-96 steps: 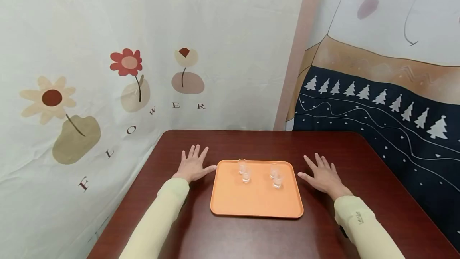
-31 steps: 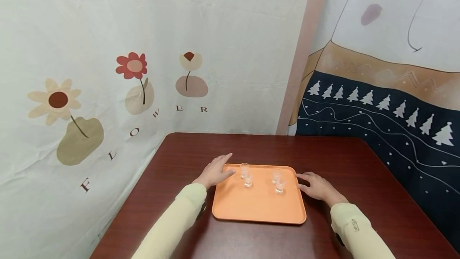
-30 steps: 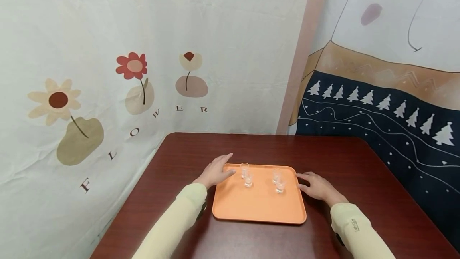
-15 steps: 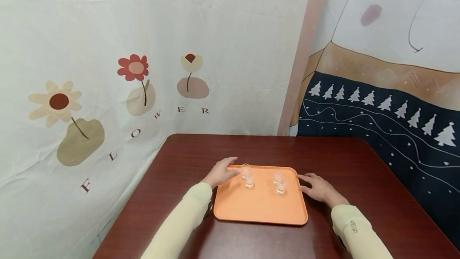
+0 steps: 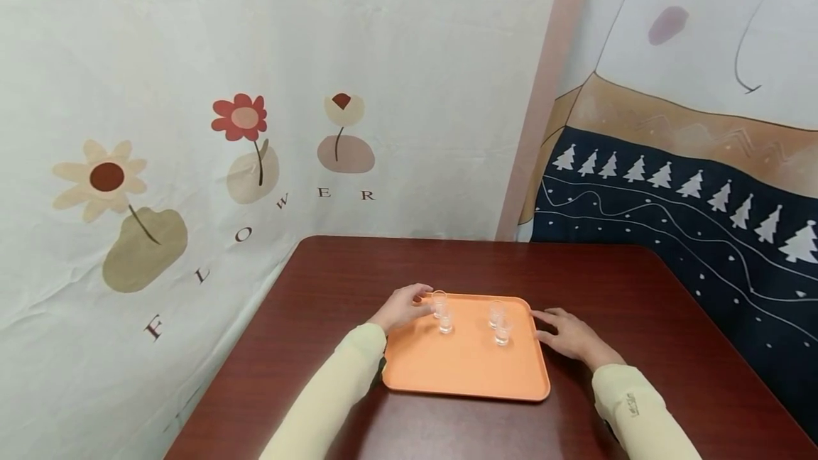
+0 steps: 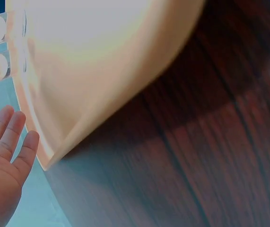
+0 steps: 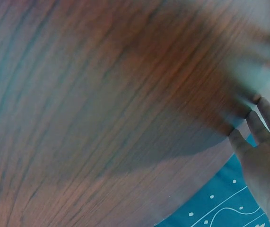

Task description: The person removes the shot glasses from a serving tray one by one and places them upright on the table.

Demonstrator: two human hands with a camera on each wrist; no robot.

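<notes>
An orange tray (image 5: 466, 368) lies on a dark red wooden table (image 5: 639, 289). Several small clear glasses stand in two pairs on its far half: one pair at the left (image 5: 439, 300), one at the right (image 5: 503, 331). My left hand (image 5: 409, 302) reaches over the tray's far left corner, fingers straight, tips right beside the far left glass; I cannot tell whether they touch it. In the left wrist view the fingers (image 6: 12, 137) lie straight beside the tray (image 6: 101, 71). My right hand (image 5: 562, 329) rests on the table against the tray's right edge, fingers relaxed.
A floral cloth (image 5: 243, 126) hangs behind and to the left of the table. A tree-patterned cloth (image 5: 671, 190) hangs at the right. Bare table (image 7: 101, 94) shows around the tray, with table edges at far left and near right.
Both hands have come in from flat on the table to the tray's sides. In the last second my left hand slid right over the tray corner towards the far left glass; my right hand barely moved.
</notes>
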